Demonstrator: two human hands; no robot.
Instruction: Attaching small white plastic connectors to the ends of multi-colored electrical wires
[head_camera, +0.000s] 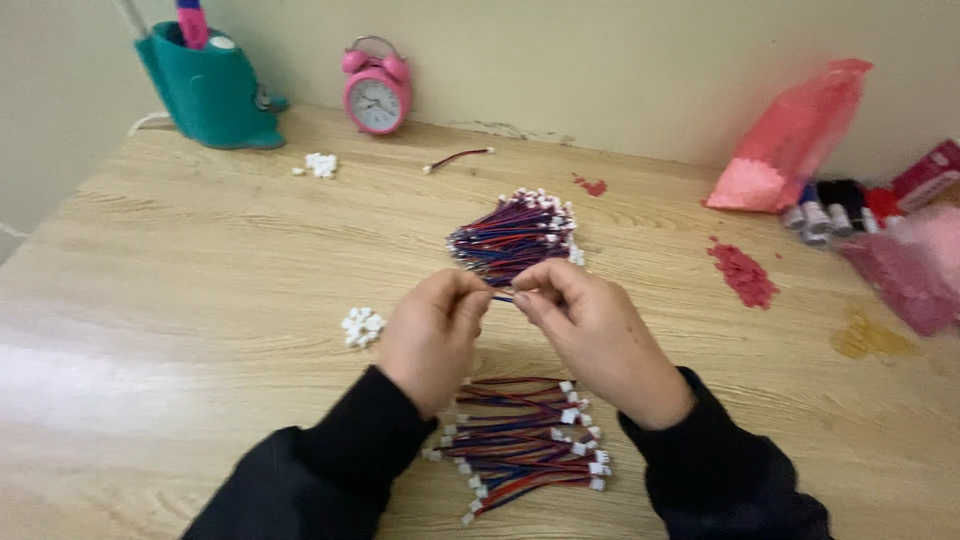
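Observation:
My left hand (434, 333) and my right hand (594, 336) meet above the wooden table (180, 300), fingertips pinched together on one short blue and red wire (503, 296) between them. Just beyond the hands lies a bundle of red and blue wires (515, 236) with white connectors at its far end. A second pile of the same wires (530, 440) with white connectors lies near me, between my black sleeves. A small heap of loose white connectors (362, 326) sits left of my left hand.
A teal holder (210, 90) and a pink alarm clock (377, 92) stand at the back. More white connectors (320, 164) and one loose wire (458, 158) lie nearby. At the right are a pink bag (790, 140), thread spools (830, 210) and pink crumbs (745, 275).

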